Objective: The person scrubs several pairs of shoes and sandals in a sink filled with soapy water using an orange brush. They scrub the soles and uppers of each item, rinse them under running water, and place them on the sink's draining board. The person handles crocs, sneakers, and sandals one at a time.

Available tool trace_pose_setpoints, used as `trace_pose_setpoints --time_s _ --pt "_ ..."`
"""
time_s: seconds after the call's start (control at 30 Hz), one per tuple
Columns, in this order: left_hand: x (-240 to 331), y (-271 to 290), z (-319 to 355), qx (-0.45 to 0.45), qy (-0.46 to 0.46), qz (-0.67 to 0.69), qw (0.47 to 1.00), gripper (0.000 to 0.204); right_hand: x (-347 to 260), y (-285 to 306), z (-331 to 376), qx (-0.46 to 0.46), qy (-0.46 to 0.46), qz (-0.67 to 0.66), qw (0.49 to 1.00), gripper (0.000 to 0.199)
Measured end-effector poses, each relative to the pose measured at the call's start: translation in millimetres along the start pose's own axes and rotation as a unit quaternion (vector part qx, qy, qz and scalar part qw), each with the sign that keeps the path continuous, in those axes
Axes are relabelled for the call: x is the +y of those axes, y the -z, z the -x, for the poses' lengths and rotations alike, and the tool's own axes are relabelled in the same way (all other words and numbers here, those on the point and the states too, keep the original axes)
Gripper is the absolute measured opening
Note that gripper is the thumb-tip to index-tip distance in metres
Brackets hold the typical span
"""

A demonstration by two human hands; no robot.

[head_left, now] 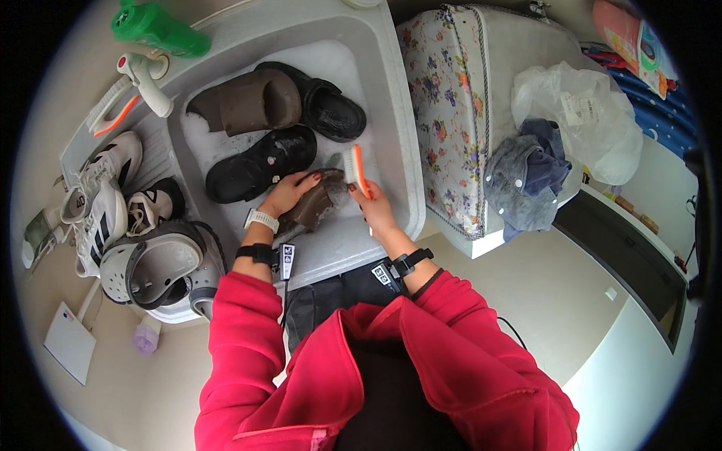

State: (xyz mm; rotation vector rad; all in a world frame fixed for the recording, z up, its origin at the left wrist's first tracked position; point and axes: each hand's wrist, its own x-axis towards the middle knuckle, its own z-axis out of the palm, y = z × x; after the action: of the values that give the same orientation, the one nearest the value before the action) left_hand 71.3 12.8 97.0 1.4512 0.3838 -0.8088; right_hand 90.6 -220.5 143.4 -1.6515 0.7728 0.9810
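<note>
Currently, the left hand is gripping a brown slipper, fingers curled closed over its upper edge, pinning it at the near side of the soapy white sink. The right hand is holding an orange-and-white scrub brush, fingers wrapped shut around the handle, bristles touching the slipper. For best results, brushing in short strokes along the sole while bracing firmly appears advisable. The slipper's long axis is running diagonally, its far end pointing up-right toward the brush.

Even, bright diffuse daylight; soft shadows only. Centre sharp. Strong fisheye bending toward a black, vignetted circular rim.
</note>
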Motion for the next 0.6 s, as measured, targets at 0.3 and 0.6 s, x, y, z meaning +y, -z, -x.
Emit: trace_pose_setpoints --time_s 0.3,0.6 --pt "65 26 44 0.102 0.024 0.253 0.962 0.049 -73 -9 4 -0.162 0.149 -0.083 0.972 0.025" --pt "92 -10 108 0.469 -0.273 0.004 0.840 0.023 -111 -19 17 -0.051 0.200 -0.162 0.965 0.018"
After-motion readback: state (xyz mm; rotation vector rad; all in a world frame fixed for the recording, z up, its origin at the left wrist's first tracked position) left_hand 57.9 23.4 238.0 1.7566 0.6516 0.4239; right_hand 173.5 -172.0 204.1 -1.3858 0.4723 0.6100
